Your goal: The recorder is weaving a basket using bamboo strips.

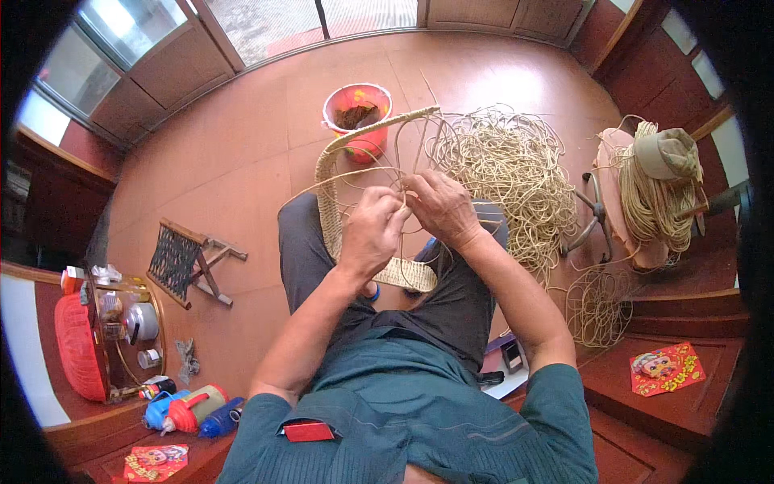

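My left hand (372, 230) and my right hand (442, 206) meet above my lap, both pinching thin pale rattan strands (379, 173) where they join a woven rattan frame (332, 211). The frame is a curved, woven band that arcs from my knees up toward the red bucket and loops back under my left hand. Loose strands fan out from my fingers to a big tangled heap of rattan (509, 173) on the floor at the right.
A red bucket (357, 113) stands on the reddish floor beyond the frame. A small folding stool (190, 262) lies at the left. A chair (645, 194) with coiled rattan and a hat stands right. Bottles (189, 407) and clutter sit at lower left.
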Demonstrator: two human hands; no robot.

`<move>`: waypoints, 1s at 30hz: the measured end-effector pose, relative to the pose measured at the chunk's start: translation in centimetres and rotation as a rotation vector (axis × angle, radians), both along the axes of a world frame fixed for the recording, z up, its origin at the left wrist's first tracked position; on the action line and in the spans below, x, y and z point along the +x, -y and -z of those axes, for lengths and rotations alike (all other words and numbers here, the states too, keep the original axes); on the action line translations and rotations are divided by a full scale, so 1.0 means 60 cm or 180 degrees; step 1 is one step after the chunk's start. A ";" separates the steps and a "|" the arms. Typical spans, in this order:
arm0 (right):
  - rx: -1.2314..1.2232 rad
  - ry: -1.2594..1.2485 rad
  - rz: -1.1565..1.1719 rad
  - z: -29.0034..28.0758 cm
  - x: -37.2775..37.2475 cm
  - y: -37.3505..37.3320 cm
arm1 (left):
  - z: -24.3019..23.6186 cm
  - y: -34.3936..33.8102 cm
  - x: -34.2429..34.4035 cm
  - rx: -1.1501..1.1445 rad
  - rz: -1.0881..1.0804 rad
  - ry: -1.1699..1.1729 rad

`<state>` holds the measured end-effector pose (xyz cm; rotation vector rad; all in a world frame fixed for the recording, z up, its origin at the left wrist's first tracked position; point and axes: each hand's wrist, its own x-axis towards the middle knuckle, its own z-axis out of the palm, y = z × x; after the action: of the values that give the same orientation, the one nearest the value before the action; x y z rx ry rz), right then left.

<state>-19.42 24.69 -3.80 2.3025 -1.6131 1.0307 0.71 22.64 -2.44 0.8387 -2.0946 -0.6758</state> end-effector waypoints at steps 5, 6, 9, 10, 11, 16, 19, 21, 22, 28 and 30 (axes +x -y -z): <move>-0.0202 -0.0057 0.0087 0.005 -0.003 0.003 | -0.014 -0.041 0.112 0.0852 -0.0113 0.0157; -0.0205 0.0033 0.0156 0.006 -0.005 0.004 | -0.014 -0.051 0.141 0.0963 -0.0225 0.0347; -0.0317 -0.0130 0.0098 -0.001 -0.003 0.005 | -0.012 -0.082 0.249 0.1260 -0.0675 0.1018; -0.0331 -0.0027 0.0141 0.000 -0.001 0.007 | -0.019 -0.093 0.290 0.1476 -0.0969 0.1377; -0.0288 -0.0198 0.0179 0.004 -0.002 0.009 | -0.025 -0.102 0.330 0.1674 -0.1271 0.1722; -0.0222 -0.0441 0.0217 0.006 -0.003 0.004 | 0.023 -0.111 0.558 0.2838 -0.1749 0.2531; -0.0300 -0.0372 0.0251 0.008 -0.005 -0.003 | 0.043 -0.116 0.679 0.2233 -0.2080 0.3932; -0.0353 -0.0261 0.0227 0.004 0.004 0.002 | 0.081 -0.142 0.836 0.2350 -0.2530 0.4068; -0.0433 -0.0215 0.0129 0.000 0.017 0.010 | 0.082 -0.167 0.902 0.2520 -0.2898 0.4177; -0.0140 -0.0268 0.0260 0.003 0.000 -0.006 | 0.042 -0.173 0.985 0.2331 -0.4200 0.3933; -0.0247 -0.0036 0.0121 -0.012 0.024 0.012 | 0.027 -0.165 1.071 0.3089 -0.4186 0.3619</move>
<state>-17.97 23.99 -3.09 2.2153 -1.5777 1.0508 64.94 32.56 -4.06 3.2513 -1.2038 -0.3904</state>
